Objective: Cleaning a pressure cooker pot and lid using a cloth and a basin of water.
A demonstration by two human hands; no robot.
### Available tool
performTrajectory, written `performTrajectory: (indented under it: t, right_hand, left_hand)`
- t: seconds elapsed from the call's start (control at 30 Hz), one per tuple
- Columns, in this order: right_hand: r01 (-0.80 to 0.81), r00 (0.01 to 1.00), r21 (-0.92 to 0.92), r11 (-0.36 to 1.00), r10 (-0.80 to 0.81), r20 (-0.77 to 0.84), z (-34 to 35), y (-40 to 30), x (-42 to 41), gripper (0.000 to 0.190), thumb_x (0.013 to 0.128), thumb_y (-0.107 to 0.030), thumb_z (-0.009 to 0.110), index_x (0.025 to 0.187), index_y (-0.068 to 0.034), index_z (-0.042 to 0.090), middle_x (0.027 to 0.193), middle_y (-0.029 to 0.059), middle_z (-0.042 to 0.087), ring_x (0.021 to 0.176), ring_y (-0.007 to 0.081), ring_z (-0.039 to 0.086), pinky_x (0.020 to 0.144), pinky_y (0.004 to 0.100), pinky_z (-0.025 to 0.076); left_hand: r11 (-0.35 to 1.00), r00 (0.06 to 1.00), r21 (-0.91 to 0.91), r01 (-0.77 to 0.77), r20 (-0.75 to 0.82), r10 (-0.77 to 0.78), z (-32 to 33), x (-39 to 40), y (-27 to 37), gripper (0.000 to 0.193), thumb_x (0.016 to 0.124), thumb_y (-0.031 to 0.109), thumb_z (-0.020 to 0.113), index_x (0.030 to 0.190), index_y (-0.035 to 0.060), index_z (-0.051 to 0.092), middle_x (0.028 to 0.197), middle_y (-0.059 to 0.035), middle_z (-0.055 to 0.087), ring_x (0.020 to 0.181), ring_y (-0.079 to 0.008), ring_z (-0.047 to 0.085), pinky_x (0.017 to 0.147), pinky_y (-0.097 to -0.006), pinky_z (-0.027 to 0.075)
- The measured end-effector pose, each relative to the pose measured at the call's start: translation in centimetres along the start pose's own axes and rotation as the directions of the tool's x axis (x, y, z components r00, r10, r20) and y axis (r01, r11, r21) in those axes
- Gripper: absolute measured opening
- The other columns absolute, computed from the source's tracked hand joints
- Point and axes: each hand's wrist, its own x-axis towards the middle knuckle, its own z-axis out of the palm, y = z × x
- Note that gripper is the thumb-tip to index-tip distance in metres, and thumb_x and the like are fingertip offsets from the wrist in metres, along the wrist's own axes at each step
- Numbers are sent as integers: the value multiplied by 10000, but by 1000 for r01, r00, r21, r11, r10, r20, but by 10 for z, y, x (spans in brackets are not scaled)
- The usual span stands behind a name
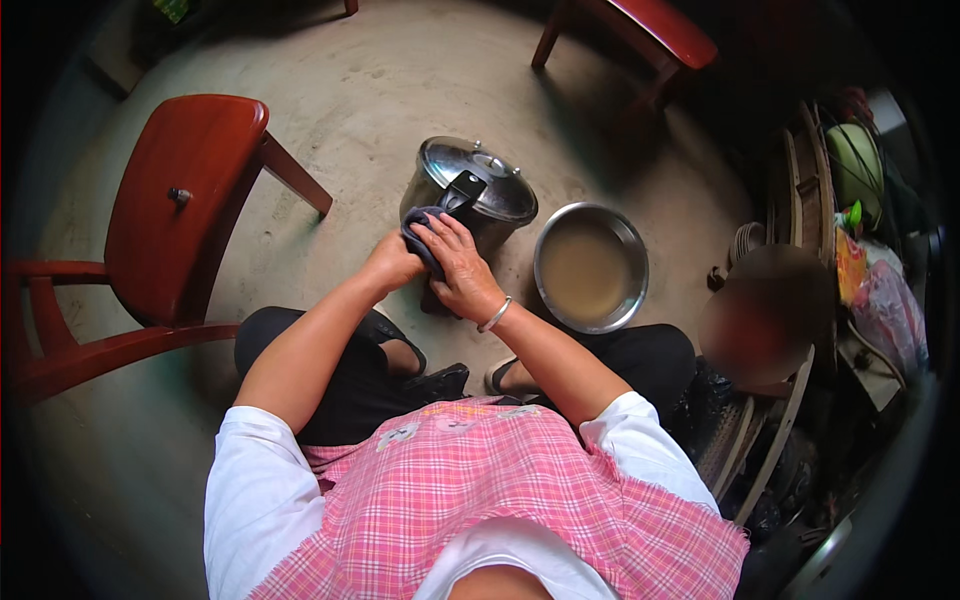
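A shiny metal pressure cooker stands tilted on the concrete floor before me, its lid on. Its black handle points towards me and runs under a dark grey cloth. My left hand closes around the handle's near end, its fingers mostly hidden by the cloth. With its fingers stretched over the cloth, my right hand presses it against the handle. A bangle circles my right wrist. Right of the cooker is a steel basin holding murky, brownish water.
On the left, a red wooden chair bears a small dark metal-and-black part. Another red wooden seat is at the far right. Along the right side runs a wooden rack with stacked bowls, plastic bags and a green container.
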Motion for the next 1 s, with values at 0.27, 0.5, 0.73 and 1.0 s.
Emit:
performTrajectory:
  t: [0.27, 0.5, 0.73, 1.0]
  right_hand:
    - [-246, 964, -200, 948, 218, -154, 16, 67, 15, 691, 658, -30, 601, 1308, -148, 399, 1440, 76, 283, 1276, 345, 314, 940, 424, 411]
    - [-41, 989, 307, 951, 83, -125, 29, -6, 1, 763, 650, -4, 544, 1370, -68, 300, 1418, 221, 250, 1326, 413, 198, 1098, 415, 200]
    - [-270, 962, -21, 963, 269, -54, 46, 79, 10, 815, 649, -13, 581, 1388, -59, 239, 1404, 222, 277, 1287, 372, 284, 1048, 395, 307]
    - [-73, 987, 277, 958, 109, -115, 38, -6, 2, 816, 648, -6, 558, 1392, -42, 225, 1389, 282, 255, 1196, 419, 375, 1005, 412, 347]
  left_hand:
    - [996, 995, -38, 78, 68, -76, 4, -2, 46, 481, 749, 356, 687, 1096, 50, 553, 755, -1, 553, 643, -87, 494, 558, -236, 397]
    - [933, 940, -210, 294, -114, -322, -8, 6, 31, 795, 709, 848, 246, 763, 110, 539, 599, 6, 483, 479, -85, 445, 401, -220, 305]
    - [921, 918, -184, 342, -144, -370, -13, 11, 46, 728, 773, 778, 322, 706, 83, 530, 545, -19, 463, 422, -97, 412, 387, -232, 306]
    - [925, 917, -197, 326, -174, -360, -21, 11, 35, 657, 790, 750, 353, 754, 119, 532, 529, 3, 455, 398, -81, 384, 374, -222, 291]
